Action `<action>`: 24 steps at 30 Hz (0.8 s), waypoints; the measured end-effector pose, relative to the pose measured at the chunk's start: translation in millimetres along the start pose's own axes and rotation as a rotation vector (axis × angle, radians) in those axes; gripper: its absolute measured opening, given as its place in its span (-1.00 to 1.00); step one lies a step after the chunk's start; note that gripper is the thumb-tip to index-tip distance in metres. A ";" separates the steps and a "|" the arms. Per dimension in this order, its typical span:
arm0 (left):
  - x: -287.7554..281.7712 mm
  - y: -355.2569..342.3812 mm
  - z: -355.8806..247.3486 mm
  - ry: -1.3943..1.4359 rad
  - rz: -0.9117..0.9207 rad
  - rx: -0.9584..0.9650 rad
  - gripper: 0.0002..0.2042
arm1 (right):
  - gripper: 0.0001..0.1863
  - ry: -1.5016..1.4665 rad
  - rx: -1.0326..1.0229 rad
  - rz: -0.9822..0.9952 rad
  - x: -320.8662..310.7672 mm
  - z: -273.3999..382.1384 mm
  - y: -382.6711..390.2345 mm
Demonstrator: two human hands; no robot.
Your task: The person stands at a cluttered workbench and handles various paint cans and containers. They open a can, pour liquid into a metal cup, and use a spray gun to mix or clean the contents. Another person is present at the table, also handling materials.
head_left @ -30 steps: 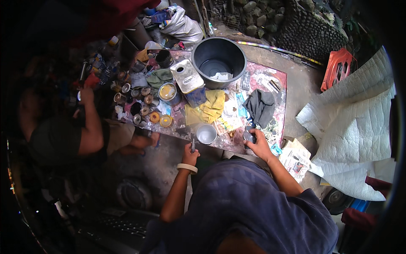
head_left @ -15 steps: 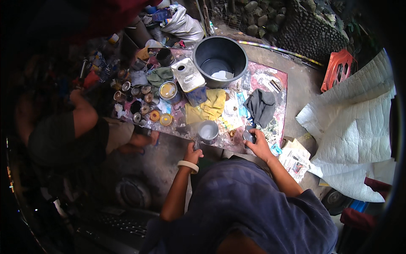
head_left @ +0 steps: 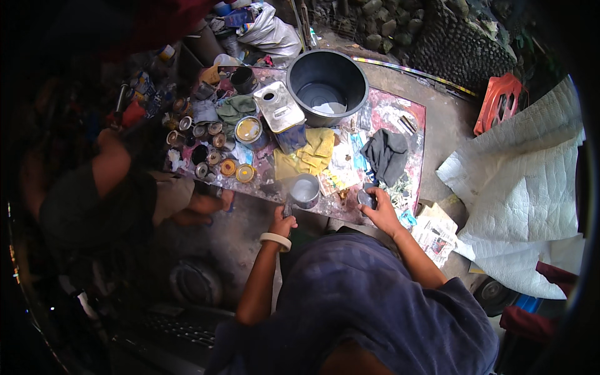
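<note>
My left hand (head_left: 284, 223), with a pale band at the wrist, is closed around a dark upright handle (head_left: 287, 209) at the table's near edge. Beside that handle is an open grey cup (head_left: 304, 191) with pale grey inside; it looks joined to the handle, like a spray gun's cup, but the joint is hidden. To the right, the fingers of my right hand (head_left: 382, 212) grip a dark round lid-like piece (head_left: 365, 199) over the table edge. A yellow cloth (head_left: 306, 159) and a dark grey cloth (head_left: 384, 155) lie beyond the hands.
The stained table (head_left: 409, 134) carries a large black basin (head_left: 326, 84), a rectangular metal can (head_left: 279, 109), a round paint can (head_left: 250, 131) and several small tins. Folded newspaper (head_left: 434, 236) lies at right, below silvery sheeting (head_left: 519, 181). Another person (head_left: 94, 194) is at left.
My left hand and the grey cup have shifted slightly left and away from me together. My right hand keeps its grip on the dark round piece, nearly in place. The other person's arm has moved left.
</note>
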State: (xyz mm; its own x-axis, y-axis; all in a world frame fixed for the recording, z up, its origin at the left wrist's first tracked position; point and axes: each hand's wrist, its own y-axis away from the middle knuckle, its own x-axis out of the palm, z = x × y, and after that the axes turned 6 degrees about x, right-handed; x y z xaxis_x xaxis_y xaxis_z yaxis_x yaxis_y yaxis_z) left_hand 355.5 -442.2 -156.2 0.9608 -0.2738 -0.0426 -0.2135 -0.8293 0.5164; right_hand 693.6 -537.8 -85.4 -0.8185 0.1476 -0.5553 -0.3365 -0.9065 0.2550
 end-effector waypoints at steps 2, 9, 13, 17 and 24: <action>0.7 5.3 6.8 -0.050 0.018 -0.046 -0.57 | -0.40 -0.016 0.021 0.004 -0.7 -0.7 2.5; -1.0 -6.2 17.3 -0.030 0.033 0.046 -0.59 | -0.41 -0.011 0.003 0.016 -1.7 -0.6 -2.6; 6.1 -1.5 1.2 -0.042 0.052 0.048 -0.60 | -0.40 0.003 0.009 0.013 -2.9 -2.0 -2.7; -0.3 -8.0 11.1 -0.033 0.046 0.156 -0.53 | -0.41 0.007 -0.001 0.005 -5.2 -3.4 -5.1; 13.8 -14.2 13.2 0.053 0.092 0.199 -0.44 | -0.40 0.004 -0.025 -0.011 -9.0 -4.6 -10.0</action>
State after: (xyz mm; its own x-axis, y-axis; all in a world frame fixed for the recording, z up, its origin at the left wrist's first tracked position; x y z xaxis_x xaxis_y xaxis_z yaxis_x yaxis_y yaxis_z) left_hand 369.5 -440.7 -175.4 0.9426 -0.3308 0.0449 -0.3260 -0.8834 0.3366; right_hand 706.5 -531.8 -86.6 -0.8125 0.1563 -0.5616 -0.3341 -0.9143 0.2289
